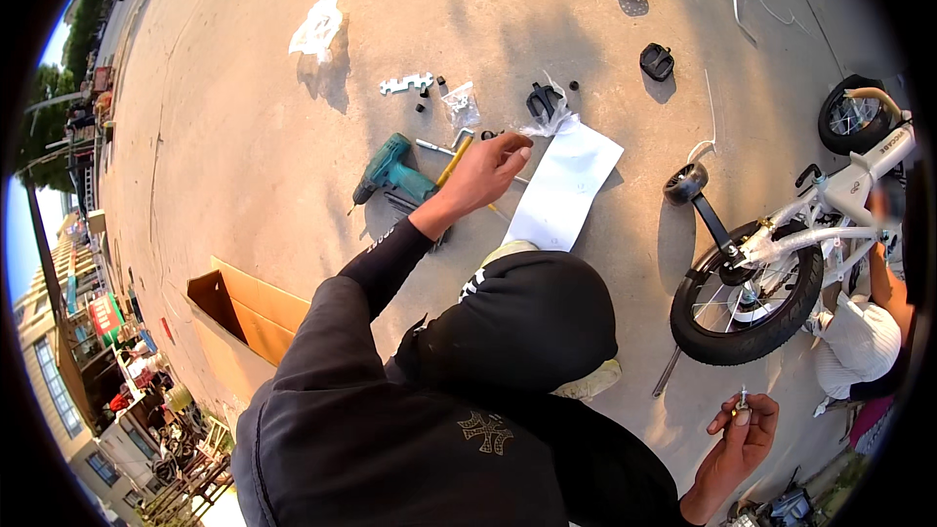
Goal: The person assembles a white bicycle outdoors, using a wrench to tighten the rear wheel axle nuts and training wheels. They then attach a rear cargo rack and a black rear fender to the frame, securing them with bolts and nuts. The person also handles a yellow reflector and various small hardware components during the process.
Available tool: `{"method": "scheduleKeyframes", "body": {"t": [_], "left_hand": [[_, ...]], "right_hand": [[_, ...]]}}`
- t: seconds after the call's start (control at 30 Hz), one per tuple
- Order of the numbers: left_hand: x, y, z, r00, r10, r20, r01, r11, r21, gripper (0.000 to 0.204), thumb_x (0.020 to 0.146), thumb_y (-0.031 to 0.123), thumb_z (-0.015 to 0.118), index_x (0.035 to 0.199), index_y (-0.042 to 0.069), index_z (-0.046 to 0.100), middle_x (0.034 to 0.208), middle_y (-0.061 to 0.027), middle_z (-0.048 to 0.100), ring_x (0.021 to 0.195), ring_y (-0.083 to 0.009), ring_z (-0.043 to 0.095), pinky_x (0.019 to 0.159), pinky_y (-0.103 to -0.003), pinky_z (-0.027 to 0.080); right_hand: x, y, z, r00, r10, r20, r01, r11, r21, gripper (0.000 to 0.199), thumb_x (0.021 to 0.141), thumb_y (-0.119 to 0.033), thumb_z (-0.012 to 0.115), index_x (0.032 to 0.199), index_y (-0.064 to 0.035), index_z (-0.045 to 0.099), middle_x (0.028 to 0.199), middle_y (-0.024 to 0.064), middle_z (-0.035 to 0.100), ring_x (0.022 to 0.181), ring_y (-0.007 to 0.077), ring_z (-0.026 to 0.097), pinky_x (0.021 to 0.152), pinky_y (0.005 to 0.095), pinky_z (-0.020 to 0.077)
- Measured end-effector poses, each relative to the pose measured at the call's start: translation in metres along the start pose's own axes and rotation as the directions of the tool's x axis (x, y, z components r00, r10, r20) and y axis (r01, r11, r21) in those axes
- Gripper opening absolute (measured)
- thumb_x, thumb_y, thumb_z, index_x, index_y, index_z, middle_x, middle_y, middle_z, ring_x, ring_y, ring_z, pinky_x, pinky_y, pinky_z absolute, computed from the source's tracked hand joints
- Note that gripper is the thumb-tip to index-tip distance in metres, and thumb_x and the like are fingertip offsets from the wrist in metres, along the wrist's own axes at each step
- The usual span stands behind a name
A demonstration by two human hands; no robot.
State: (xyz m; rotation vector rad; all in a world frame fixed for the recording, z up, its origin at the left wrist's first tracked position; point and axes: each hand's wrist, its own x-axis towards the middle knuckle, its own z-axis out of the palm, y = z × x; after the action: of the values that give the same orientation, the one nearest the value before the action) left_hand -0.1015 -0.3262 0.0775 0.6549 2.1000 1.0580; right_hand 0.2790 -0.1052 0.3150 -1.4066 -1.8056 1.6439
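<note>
A dark jacket (342, 410), soft and matte with a studded-looking cross, is filling the space nearest the camera. To its right, a small white bike (849, 187) is being kept beside the work area. Its assembly is apparently being carried well forward: both chunky black tyres are being borne on spoked wheels, and a side wheel (686, 183) is being held out on a black arm. A stiff, brown cardboard box (264, 312) is being left at the left. A smooth white sheet (563, 185) is being spread on the gritty concrete, near a teal plastic drill (395, 171). Above the tools, the left hand (485, 173) is being held with its fingers loosely curled; whether anything is being gripped cannot be told. At lower right, a small metal fitting (743, 402), brassy and slender-tipped, is being pinched upright between the right hand's (744, 439) thumb and fingers. Two blocky black pedals are seemingly being left for fitting: one loose pedal (657, 61) and one bagged pedal (543, 101), in crinkled clear film.
</note>
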Motion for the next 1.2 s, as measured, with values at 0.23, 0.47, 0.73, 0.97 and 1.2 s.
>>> {"method": "scheduleKeyframes", "body": {"t": [0.23,0.47,0.73,0.97,1.2], "left_hand": [[-0.076,0.241,0.025,0.534,0.797,0.283,-0.735,0.602,-0.311,0.036,0.088,0.014,0.069,0.120,0.002,0.056,0.097,-0.0129,0.059,0.088,-0.0302,0.064,0.075,-0.039,0.053],[-0.113,0.256,0.080,0.507,0.844,0.176,-0.680,0.517,-0.519,0.023,0.090,0.013,0.064,0.107,0.001,0.053,0.085,-0.0105,0.053,0.075,-0.0286,0.062,0.058,-0.040,0.050],[-0.108,0.250,0.104,0.384,0.920,0.080,-0.840,0.384,-0.384,0.025,0.090,0.018,0.065,0.101,0.000,0.052,0.085,-0.0110,0.050,0.070,-0.0280,0.058,0.051,-0.038,0.048],[-0.113,0.244,0.111,0.466,0.835,0.291,-0.798,0.539,-0.269,0.027,0.093,0.028,0.065,0.090,0.003,0.053,0.080,-0.0095,0.055,0.066,-0.0283,0.060,0.049,-0.039,0.047],[-0.112,0.249,0.102,0.521,0.837,0.164,-0.789,0.546,-0.283,0.031,0.093,0.034,0.067,0.088,0.006,0.052,0.079,-0.0080,0.057,0.065,-0.0289,0.061,0.049,-0.039,0.046]], "right_hand": [[0.006,-0.037,0.039,0.965,0.093,0.245,-0.154,0.958,0.243,0.020,0.094,-0.009,0.065,0.108,0.0004,0.054,0.093,0.0111,0.062,0.072,0.0124,0.057,0.065,0.0258,0.0481],[-0.007,-0.032,0.019,0.957,0.056,0.285,-0.122,0.968,0.219,0.029,0.091,-0.024,0.069,0.095,-0.0045,0.049,0.075,0.0030,0.054,0.059,0.0088,0.051,0.052,0.0223,0.0394],[-0.015,-0.031,0.017,0.921,0.108,0.375,-0.243,0.910,0.335,0.037,0.090,-0.034,0.071,0.090,-0.0061,0.047,0.065,0.0021,0.052,0.046,0.0089,0.046,0.042,0.0224,0.0379],[-0.030,0.006,0.008,0.909,-0.381,0.170,0.408,0.897,-0.171,0.019,0.096,-0.014,0.062,0.101,-0.0030,0.048,0.087,0.0097,0.058,0.063,0.0122,0.051,0.060,0.0251,0.0438],[-0.021,-0.022,0.010,0.924,-0.043,0.379,-0.062,0.964,0.260,0.022,0.095,-0.008,0.065,0.104,-0.0008,0.047,0.093,0.0126,0.060,0.070,0.0139,0.056,0.065,0.0267,0.0483]]}}
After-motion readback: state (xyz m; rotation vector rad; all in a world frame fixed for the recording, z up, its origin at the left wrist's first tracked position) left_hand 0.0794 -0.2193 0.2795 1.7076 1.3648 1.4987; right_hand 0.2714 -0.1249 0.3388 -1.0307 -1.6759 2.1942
